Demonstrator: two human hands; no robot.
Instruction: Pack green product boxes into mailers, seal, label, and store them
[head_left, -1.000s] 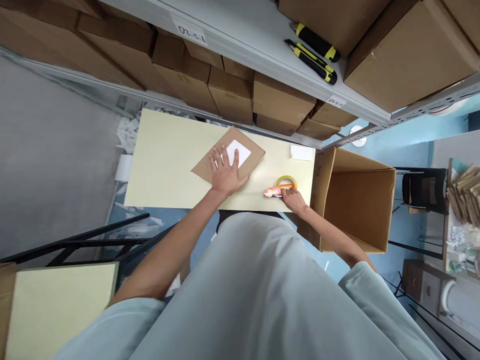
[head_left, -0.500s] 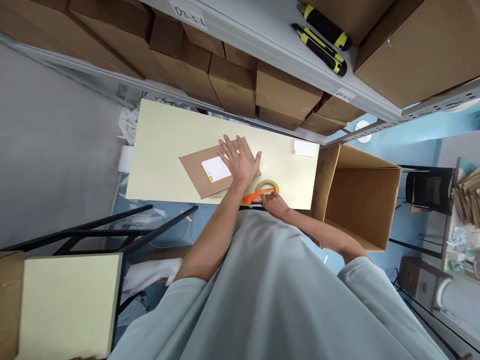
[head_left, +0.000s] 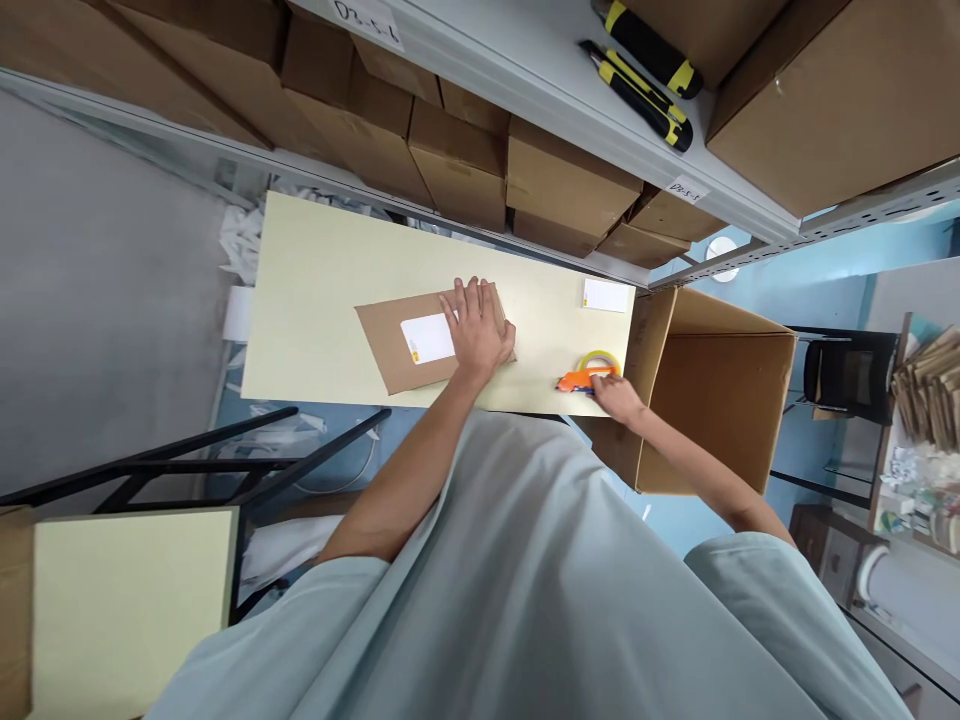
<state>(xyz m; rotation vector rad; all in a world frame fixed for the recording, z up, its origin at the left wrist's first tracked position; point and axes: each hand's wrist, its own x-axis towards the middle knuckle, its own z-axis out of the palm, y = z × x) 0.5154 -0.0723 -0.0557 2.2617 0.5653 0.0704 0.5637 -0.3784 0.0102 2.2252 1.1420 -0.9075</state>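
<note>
A flat brown cardboard mailer (head_left: 379,345) lies on the pale yellow tabletop (head_left: 315,270), a white label (head_left: 429,339) on its face. My left hand (head_left: 478,335) rests over the mailer's right end, palm down with fingers stretched out flat, hiding part of the label and the folded edge. To the right, near the table's front edge, my right hand (head_left: 618,398) is closed around the handle of an orange tape dispenser (head_left: 576,381) carrying a yellow roll of tape. The dispenser is apart from the mailer.
A white labelled card or pad (head_left: 606,295) lies at the table's back right. Beside the table's right end stands a large open carton (head_left: 716,410). Two utility knives (head_left: 637,95) lie on the shelf above, with several cardboard boxes (head_left: 574,180) beneath.
My right hand has carried the tape dispenser to the right, away from the mailer. My left hand's fingers have drawn closer together and lie lower on the mailer's right end.
</note>
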